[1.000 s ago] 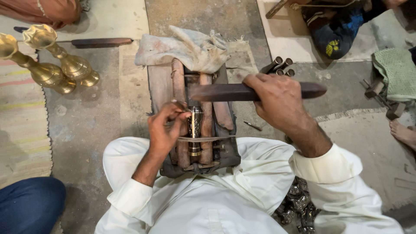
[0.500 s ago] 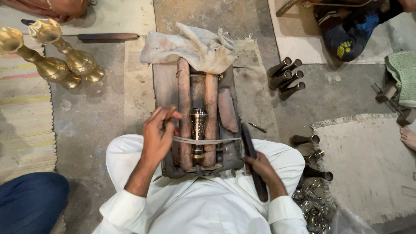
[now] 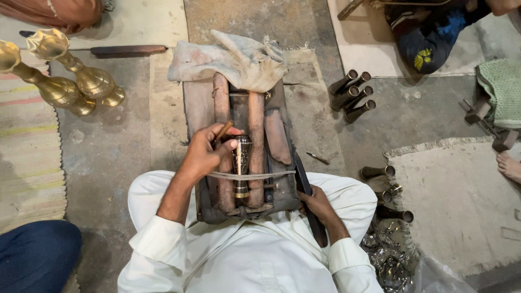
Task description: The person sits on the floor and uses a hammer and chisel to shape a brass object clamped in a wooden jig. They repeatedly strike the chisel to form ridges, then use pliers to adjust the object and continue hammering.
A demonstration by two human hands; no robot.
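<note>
We grip a small wooden tool (image 3: 223, 131) in our left hand (image 3: 205, 153), pressed to the rigid, slick-looking brass piece (image 3: 241, 165) on the wooden cradle (image 3: 255, 157); our right hand (image 3: 317, 205) clasps the long dark bar (image 3: 307, 198); best steadied at its ends

I wear a loose white garment, long-sleeved, with creased cloth over both knees. Each sleeve ends in a plain buttoned cuff just behind my left hand (image 3: 203, 154) and right hand (image 3: 317, 203). Both hands are bare, without rings or gloves.
</note>
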